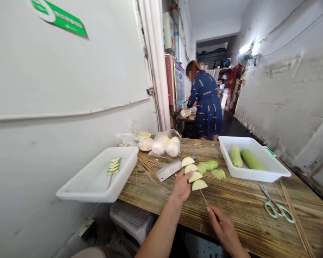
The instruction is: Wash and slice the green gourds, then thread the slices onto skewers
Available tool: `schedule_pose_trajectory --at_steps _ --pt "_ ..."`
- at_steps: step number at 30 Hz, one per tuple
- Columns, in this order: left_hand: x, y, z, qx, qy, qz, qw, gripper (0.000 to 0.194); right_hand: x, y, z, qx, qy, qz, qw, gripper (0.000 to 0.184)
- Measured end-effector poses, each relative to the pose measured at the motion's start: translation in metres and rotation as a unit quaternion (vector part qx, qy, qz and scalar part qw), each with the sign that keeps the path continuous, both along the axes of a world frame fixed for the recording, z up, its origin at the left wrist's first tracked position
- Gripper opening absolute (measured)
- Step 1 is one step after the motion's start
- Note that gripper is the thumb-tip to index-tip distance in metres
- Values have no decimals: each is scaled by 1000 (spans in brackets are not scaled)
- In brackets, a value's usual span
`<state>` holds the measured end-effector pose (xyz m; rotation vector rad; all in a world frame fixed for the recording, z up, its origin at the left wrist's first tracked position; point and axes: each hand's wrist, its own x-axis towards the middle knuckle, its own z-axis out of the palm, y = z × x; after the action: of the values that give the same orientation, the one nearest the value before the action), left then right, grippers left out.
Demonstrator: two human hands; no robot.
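Note:
My left hand is closed on pale green half-moon squash slices, several of them spaced along a thin wooden skewer. The fingers behind the slices are partly hidden. My right hand pinches the skewer's lower end between thumb and fingers. Just beyond the hands, a cleaver lies flat on the wooden table. Cut squash slices rest in overlapping rows to its right. In the left white tray lies a skewer of stacked squash slices.
At the right, a white tray holds two whole squashes. Green-handled scissors and bare skewers lie near it. Bagged white vegetables and loose skewers are at the back left. A person bends over another table; a grey stool stands below.

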<state>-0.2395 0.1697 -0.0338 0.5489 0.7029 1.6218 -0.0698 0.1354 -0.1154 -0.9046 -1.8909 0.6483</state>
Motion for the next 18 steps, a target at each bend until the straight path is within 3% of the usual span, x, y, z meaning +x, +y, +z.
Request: schedule_pose_trajectory --at_steps 6,9,12,15,18 --pt "-51 -40 30 72 9 111 991 48 -59 -7 47 -191 44 118 973 42" --pt "-74 -70 24 50 36 212 975 51 -105 -7 70 -231 57 179 955 44" --pt "-95 -110 -6 3 131 274 953 55 -158 -8 87 -240 50 244 938 43" --pt "-117 -151 -50 -58 214 255 941 50 -216 -7 101 -238 19 293 926 39" --pt "-136 -185 -92 -148 225 251 930 53 -276 -4 113 -245 -14 306 920 29"
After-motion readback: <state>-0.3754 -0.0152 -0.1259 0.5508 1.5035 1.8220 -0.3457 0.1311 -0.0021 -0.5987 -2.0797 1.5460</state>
